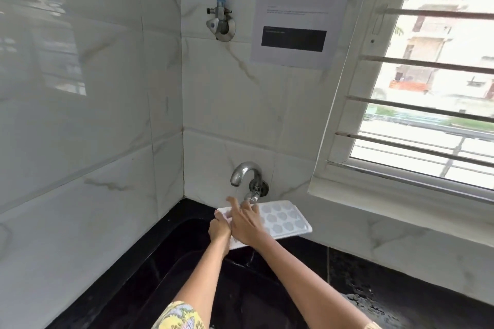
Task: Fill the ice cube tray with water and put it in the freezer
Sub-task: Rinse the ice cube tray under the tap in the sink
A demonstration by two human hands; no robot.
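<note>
A white ice cube tray [283,218] with round cells is held level over the black sink, just under the chrome tap [244,172]. My left hand [219,228] grips the tray's left edge. My right hand [246,222] reaches over the tray, its fingers on the tap's handle [251,196] and the forefinger stretched out to the left. A thin stream of water falls from the spout towards the tray's left end. My right hand hides the tray's middle.
The black sink [187,262] sits in a corner of white marble-look tiles. A second valve [220,17] is mounted high on the wall beside a printed sheet [294,13]. A barred window [427,88] is at the right, above black counter [387,283].
</note>
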